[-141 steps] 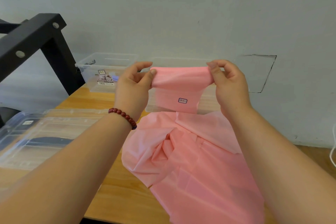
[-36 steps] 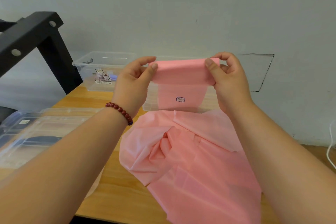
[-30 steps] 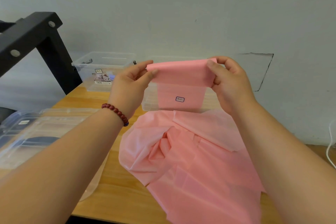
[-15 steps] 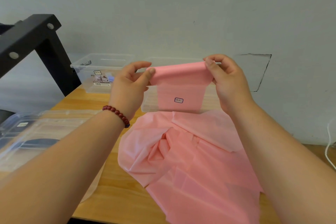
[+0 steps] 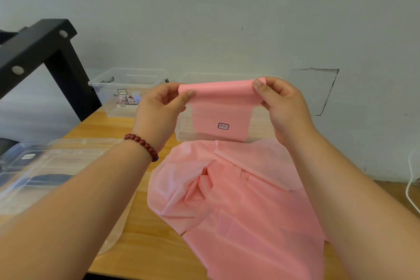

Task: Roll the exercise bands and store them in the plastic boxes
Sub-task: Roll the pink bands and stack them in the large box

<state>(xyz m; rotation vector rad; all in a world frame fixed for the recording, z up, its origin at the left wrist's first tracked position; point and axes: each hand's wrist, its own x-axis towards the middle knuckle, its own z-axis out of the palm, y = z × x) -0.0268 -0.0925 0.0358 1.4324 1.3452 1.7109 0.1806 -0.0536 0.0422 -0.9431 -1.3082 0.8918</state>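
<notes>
The left hand (image 5: 159,111) and right hand (image 5: 284,107) pinched the pink band (image 5: 218,107) between curled fingers (image 5: 258,86); the far-left clear box (image 5: 109,103) held a small dark item (image 5: 108,80).

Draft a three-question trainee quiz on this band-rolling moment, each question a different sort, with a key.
1. True or false: the left hand and the right hand each pinch the pink band at its top edge.
2. The bead bracelet sits on which wrist? A. left B. right C. neither
3. Fill the blank: the band's loose remainder lies heaped on the wooden ____.
Key: 1 true; 2 A; 3 table.
</notes>
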